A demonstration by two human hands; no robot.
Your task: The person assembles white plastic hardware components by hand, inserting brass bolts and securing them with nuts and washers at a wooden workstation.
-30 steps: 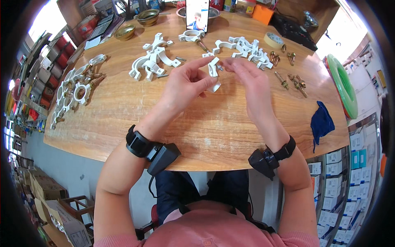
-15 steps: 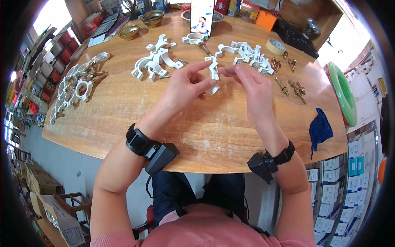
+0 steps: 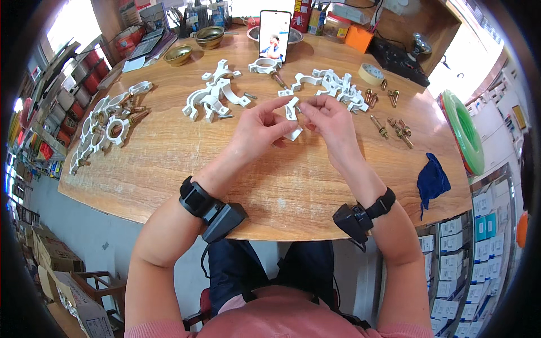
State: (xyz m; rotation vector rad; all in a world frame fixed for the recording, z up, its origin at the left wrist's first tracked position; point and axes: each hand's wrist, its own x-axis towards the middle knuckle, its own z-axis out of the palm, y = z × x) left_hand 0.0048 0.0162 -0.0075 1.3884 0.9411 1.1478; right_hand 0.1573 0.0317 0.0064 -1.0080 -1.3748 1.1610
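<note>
Watching from my end, through the head view. Left hand (image 3: 260,125) pinches a white clamp piece (image 3: 291,110) between thumb and forefinger, clear of the wooden table (image 3: 282,186) at the middle of the scene. One end stands above the thumb, another white end shows below it; I cannot tell whether that is one part or two. Right hand (image 3: 329,123) sits just to the right, thumb and fingers drawn together beside the piece. Whether anything small is between those fingertips I cannot tell.

Around them: loose white clamp halves (image 3: 226,92) beyond the left hand, two grey screws (image 3: 251,96) beside them; more white halves (image 3: 338,83) beyond the right hand; brass-coloured bolts (image 3: 403,132) to the right; ring clamps with bolts (image 3: 109,130) far over to the left. A ring clamp (image 3: 263,70) lies near the foot of the phone (image 3: 275,36).

Risks, my judgement. The left grip is only fingertips: an off-centre push from the right could twist the piece or pop it out. The fingers screen the contact, so a misaligned small part could go unnoticed from here. Anything small dropped could roll, the table being bare and smooth beneath. A careless outward sweep of the right hand could scatter the bolts.
</note>
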